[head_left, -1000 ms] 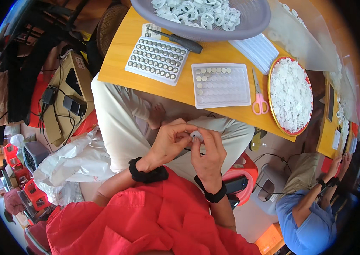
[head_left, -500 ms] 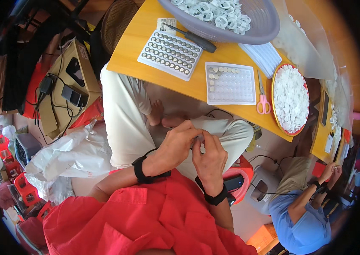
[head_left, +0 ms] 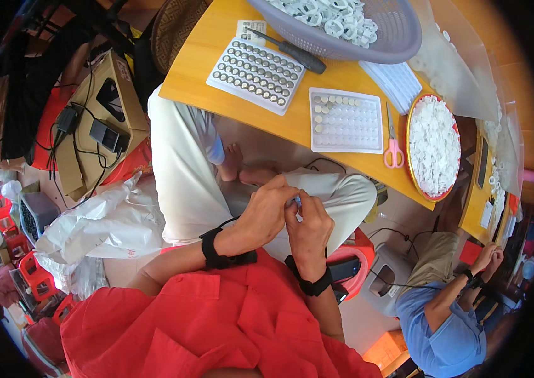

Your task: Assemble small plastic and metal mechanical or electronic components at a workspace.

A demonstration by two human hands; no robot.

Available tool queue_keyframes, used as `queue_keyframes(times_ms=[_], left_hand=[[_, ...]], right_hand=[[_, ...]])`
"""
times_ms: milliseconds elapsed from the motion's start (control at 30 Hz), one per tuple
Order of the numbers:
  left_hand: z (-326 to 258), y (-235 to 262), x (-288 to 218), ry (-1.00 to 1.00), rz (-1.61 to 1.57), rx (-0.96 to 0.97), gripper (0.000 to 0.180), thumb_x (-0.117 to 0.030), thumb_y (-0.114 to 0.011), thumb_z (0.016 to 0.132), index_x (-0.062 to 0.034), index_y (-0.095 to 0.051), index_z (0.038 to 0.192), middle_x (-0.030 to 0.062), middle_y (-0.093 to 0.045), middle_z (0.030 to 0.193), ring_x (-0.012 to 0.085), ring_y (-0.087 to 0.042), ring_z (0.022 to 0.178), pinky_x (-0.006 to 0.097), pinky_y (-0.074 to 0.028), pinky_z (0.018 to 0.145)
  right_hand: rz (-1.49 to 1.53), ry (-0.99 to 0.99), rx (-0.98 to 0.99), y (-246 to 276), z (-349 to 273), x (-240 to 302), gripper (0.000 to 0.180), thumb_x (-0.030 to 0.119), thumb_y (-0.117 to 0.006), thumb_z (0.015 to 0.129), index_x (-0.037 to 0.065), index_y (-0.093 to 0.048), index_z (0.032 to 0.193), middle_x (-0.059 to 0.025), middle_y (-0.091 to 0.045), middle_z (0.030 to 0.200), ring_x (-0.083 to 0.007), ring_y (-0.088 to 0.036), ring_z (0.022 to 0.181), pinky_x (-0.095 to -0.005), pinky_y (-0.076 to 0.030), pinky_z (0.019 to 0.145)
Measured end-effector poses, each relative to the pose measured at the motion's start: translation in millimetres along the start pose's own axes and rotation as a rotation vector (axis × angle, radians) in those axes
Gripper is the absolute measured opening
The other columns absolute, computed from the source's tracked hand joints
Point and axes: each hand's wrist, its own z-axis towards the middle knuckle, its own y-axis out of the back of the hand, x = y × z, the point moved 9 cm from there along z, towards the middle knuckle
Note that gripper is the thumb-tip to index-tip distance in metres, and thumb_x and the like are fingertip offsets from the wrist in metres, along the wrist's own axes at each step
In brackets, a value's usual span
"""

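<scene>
My left hand (head_left: 264,214) and my right hand (head_left: 310,236) meet above my lap, their fingertips pinched together. Between them is a small pale bluish piece (head_left: 293,202), mostly hidden by the fingers; its kind cannot be made out. Both wrists wear black bands. Beyond my hands, on the yellow table (head_left: 191,75), a white tray holds rows of round silver button cells (head_left: 257,74). To its right, another white tray (head_left: 361,129) has pale discs along its far row and left side, with many bare pockets.
A screwdriver (head_left: 305,58) lies beyond the cell tray. Pink-handled scissors (head_left: 393,154) rest beside a red-rimmed plate (head_left: 411,157) of small white pieces. A purple-grey basket (head_left: 399,38) holds white plastic parts; stacked trays (head_left: 393,85) sit below it. A person in blue (head_left: 440,331) works at right.
The view has shifted slightly, moving the table things a little in the picture. My hands stay together, and the fingers have shifted a little around the small piece.
</scene>
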Motion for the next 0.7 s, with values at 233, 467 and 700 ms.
queue_keyframes(times_ms=[233, 467, 700], left_hand=[[-2, -2, 11, 0.003, 0.019, 0.000, 0.029, 0.011, -0.051, 0.068, 0.0024, -0.062, 0.093, 0.0173, -0.053, 0.077, 0.0337, -0.054, 0.072, 0.037, -0.043, 0.063], [2, 0, 41, 0.237, -0.353, 0.034, 0.028, 0.012, -0.054, 0.073, 0.0017, -0.062, 0.098, 0.0077, -0.054, 0.090, 0.0150, -0.058, 0.079, 0.025, -0.049, 0.069], [6, 1, 46, 0.313, -0.518, 0.049, 0.021, 0.009, -0.055, 0.077, 0.0035, -0.062, 0.096, 0.0051, -0.052, 0.091, 0.0123, -0.059, 0.080, 0.023, -0.049, 0.071]], right_hand=[[0.090, -0.061, -0.011, -6, -3, -10, 0.021, 0.003, -0.063, 0.071, 0.001, -0.062, 0.092, -0.0125, -0.057, 0.071, -0.0268, -0.059, 0.057, -0.0337, -0.048, 0.050], [0.810, -0.464, 0.049, -18, -8, -45, 0.022, -0.007, -0.061, 0.076, 0.000, -0.063, 0.096, -0.0054, -0.057, 0.079, -0.0115, -0.061, 0.070, -0.0215, -0.050, 0.061], [0.912, -0.534, 0.086, -27, -8, -46, 0.020, -0.006, -0.060, 0.078, -0.001, -0.063, 0.097, -0.0045, -0.056, 0.082, -0.0104, -0.061, 0.071, -0.0203, -0.049, 0.062]])
